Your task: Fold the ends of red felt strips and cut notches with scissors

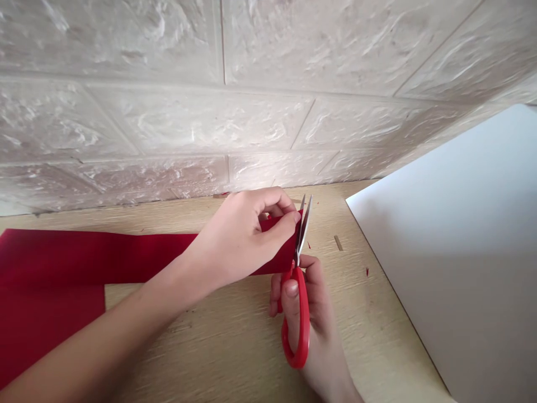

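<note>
A dark red sheet (46,313), of paper or thin fabric, lies at the left, and a long strip of it (142,254) runs right beneath my left wrist. My left hand (251,229) pinches the strip near its right end between thumb and fingers. In my right hand (314,308) is a pair of scissors (298,313) with red handles, thumb and fingers through the loops. Its metal blades point away from me, slightly apart, at the strip's right edge. My left fingertips are close beside the blades.
Small red scraps (367,272) and a thin brownish sliver (338,243) lie on the pale wooden table (210,347). A white textured brick-pattern wall (188,117) rises along the back edge. A large smooth white panel (461,240) stands at the right.
</note>
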Tool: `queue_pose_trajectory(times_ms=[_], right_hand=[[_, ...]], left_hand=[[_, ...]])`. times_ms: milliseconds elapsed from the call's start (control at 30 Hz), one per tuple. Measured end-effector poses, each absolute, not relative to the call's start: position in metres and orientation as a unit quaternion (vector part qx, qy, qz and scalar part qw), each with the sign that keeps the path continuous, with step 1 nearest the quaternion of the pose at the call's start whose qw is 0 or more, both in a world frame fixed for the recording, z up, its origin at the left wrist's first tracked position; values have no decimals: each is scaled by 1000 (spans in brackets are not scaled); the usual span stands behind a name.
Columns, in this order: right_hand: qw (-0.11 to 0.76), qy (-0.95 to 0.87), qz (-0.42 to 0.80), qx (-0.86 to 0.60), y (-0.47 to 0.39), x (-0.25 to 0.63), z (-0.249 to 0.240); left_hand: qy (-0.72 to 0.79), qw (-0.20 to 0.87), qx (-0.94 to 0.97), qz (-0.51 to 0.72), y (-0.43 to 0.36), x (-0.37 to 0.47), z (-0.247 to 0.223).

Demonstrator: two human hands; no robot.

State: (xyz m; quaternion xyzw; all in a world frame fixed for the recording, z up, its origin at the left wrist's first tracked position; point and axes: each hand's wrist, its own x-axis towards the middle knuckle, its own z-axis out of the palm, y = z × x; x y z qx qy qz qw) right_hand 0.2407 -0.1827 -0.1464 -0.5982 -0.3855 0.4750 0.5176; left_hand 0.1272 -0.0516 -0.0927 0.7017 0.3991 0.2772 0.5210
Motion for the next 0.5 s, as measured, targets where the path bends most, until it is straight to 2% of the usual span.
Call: queue_pose_trajectory(times_ms=[500], right_hand=[[508, -375, 474, -614, -186, 240, -149]], left_hand=[[408, 511, 700, 286, -52, 128, -94]])
